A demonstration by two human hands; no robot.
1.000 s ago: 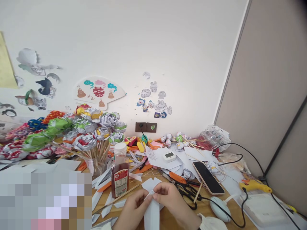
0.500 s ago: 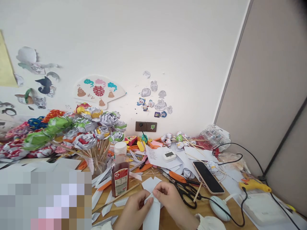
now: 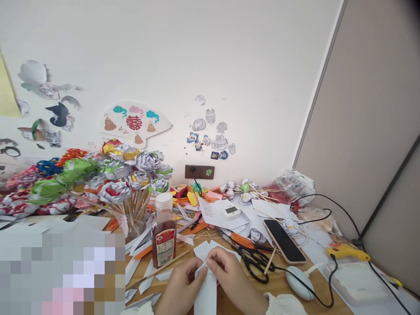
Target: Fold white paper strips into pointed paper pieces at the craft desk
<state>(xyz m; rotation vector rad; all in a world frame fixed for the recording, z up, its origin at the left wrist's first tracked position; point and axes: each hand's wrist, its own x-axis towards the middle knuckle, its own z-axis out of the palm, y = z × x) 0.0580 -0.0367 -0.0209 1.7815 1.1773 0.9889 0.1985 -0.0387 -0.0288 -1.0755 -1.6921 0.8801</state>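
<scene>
Both hands meet over a white paper strip (image 3: 205, 294) at the bottom centre. My left hand (image 3: 184, 280) pinches its upper left edge between thumb and fingers. From the other side, my right hand (image 3: 228, 273) grips the top edge, its thumb and index fingertip close to the left thumb. The strip hangs down toward me, and its top looks folded or curled; the fingers hide part of it. Behind the hands lie more white paper pieces (image 3: 204, 248). A bottle of reddish-brown liquid (image 3: 165, 245) with a white cap stands left of them, and black-handled scissors (image 3: 254, 264) lie to the right.
Paper flowers on sticks (image 3: 133, 192) fill a jar at the left. A phone (image 3: 285, 240), a pale mouse-shaped device (image 3: 299, 282), a yellow glue gun (image 3: 348, 252) with its cord and a small white timer (image 3: 231, 211) lie among paper scraps. A wall stands behind.
My right hand has shifted slightly left and down along the strip's top edge, its fingers now more closed. The strip stays held by both hands, and the view has moved slightly.
</scene>
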